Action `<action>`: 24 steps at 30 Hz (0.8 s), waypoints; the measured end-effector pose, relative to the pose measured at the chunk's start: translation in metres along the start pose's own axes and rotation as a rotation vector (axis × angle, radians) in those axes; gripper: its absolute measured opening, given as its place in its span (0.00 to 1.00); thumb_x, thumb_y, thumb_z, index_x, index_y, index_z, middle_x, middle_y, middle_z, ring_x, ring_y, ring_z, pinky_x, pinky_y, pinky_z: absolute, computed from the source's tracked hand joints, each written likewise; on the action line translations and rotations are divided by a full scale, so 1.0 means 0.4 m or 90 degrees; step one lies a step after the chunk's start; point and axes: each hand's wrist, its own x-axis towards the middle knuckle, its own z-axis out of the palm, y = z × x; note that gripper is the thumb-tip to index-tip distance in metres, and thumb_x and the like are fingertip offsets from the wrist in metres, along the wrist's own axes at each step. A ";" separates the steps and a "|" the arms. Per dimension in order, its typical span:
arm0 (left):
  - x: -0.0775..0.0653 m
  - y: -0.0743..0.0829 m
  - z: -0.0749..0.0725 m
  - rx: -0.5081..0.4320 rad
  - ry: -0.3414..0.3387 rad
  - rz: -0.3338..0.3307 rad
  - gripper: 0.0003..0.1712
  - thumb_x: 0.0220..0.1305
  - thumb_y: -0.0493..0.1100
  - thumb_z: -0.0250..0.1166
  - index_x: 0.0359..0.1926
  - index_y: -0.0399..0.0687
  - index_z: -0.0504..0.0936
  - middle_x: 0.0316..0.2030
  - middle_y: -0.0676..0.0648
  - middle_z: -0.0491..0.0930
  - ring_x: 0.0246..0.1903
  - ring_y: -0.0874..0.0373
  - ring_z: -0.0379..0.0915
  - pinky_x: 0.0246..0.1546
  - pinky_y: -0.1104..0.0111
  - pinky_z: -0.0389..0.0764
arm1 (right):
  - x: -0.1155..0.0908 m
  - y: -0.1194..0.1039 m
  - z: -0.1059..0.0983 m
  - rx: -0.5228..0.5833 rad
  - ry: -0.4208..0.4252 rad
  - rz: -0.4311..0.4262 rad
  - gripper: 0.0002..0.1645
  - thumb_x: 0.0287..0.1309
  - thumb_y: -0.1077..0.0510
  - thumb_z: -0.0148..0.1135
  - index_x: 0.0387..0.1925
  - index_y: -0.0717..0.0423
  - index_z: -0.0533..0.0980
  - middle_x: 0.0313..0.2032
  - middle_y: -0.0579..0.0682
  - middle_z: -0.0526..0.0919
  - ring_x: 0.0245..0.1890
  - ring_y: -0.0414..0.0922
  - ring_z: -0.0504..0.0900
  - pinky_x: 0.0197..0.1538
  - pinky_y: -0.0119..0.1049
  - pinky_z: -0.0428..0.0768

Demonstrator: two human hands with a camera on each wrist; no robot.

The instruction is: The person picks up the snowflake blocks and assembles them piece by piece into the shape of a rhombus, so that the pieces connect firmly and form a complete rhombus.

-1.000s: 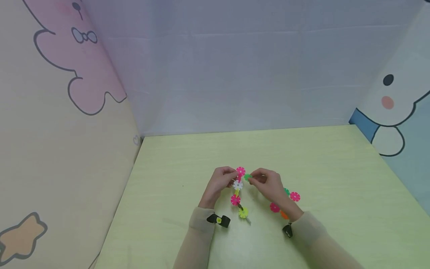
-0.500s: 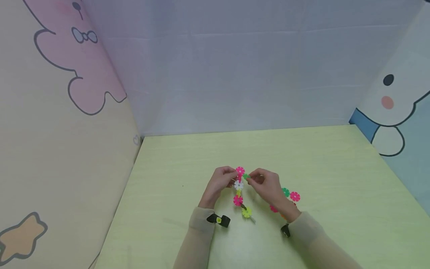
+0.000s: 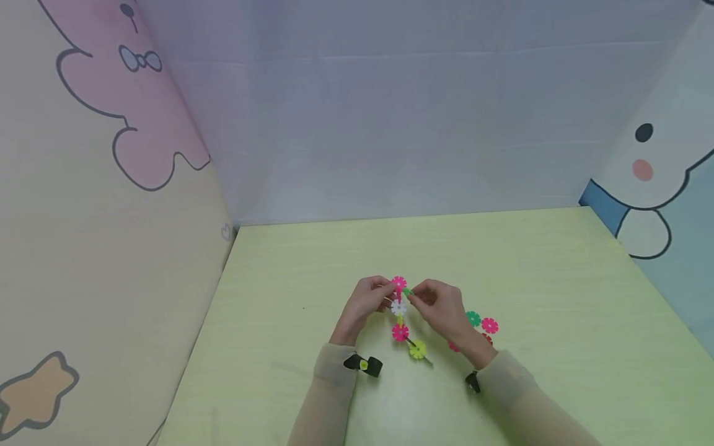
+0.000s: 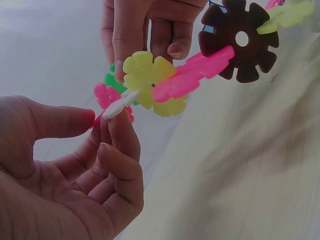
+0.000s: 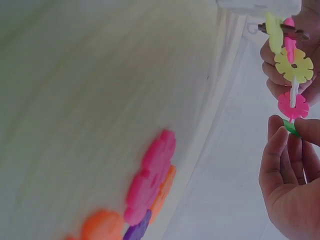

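Note:
A chain of slotted, flower-shaped plastic discs hangs between the two hands in the head view, over the table [image 3: 312,260]. My left hand [image 3: 365,303] pinches its far end by a pink disc [image 3: 399,284], thumb against forefinger. Below follow a white disc [image 4: 120,104], yellow and pink ones, a dark brown disc [image 4: 215,42] and a yellow-green disc [image 3: 418,350]. My right hand [image 3: 446,310] pinches a green disc [image 5: 290,127] between thumb and fingertips. Its edge meets the end pink disc, and the right fingers partly hide it.
Loose discs lie on the table beside the right forearm: green [image 3: 473,319], pink [image 3: 489,326] and red [image 3: 487,339], some hidden by the arm. Orange [image 5: 102,227] and purple [image 5: 137,230] ones show in the right wrist view. A pale curtain [image 3: 357,136] stands behind the table.
The right hand has shifted slightly left, bringing the green disc up to the pink one. The chain's lower end has swung to the right. The left hand stays in place.

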 end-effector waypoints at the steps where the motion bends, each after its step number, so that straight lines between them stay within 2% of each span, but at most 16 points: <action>1: 0.001 -0.001 0.000 0.001 0.000 0.000 0.11 0.66 0.45 0.63 0.36 0.41 0.81 0.27 0.45 0.81 0.24 0.56 0.76 0.25 0.69 0.75 | 0.000 0.000 0.000 0.000 0.000 -0.001 0.06 0.50 0.63 0.72 0.29 0.53 0.81 0.26 0.41 0.83 0.23 0.35 0.80 0.30 0.32 0.80; 7: 0.000 -0.001 -0.001 0.002 0.000 0.005 0.09 0.65 0.44 0.62 0.34 0.43 0.81 0.26 0.45 0.82 0.23 0.56 0.77 0.24 0.68 0.74 | 0.001 0.000 -0.001 0.006 0.004 -0.009 0.07 0.49 0.64 0.73 0.29 0.53 0.81 0.26 0.41 0.83 0.24 0.35 0.80 0.30 0.32 0.80; 16: -0.006 0.002 -0.002 0.000 -0.007 0.010 0.09 0.64 0.43 0.63 0.32 0.42 0.81 0.26 0.46 0.80 0.23 0.56 0.77 0.23 0.70 0.70 | 0.000 -0.007 0.007 -0.027 0.007 -0.033 0.05 0.48 0.64 0.73 0.26 0.54 0.82 0.25 0.42 0.82 0.24 0.34 0.79 0.30 0.30 0.79; 24: -0.004 0.001 -0.006 0.003 -0.020 0.008 0.08 0.64 0.41 0.62 0.29 0.41 0.79 0.24 0.47 0.79 0.22 0.58 0.75 0.22 0.71 0.68 | 0.000 -0.014 0.012 -0.052 0.013 -0.078 0.07 0.45 0.67 0.74 0.23 0.55 0.82 0.23 0.43 0.81 0.21 0.35 0.77 0.26 0.29 0.78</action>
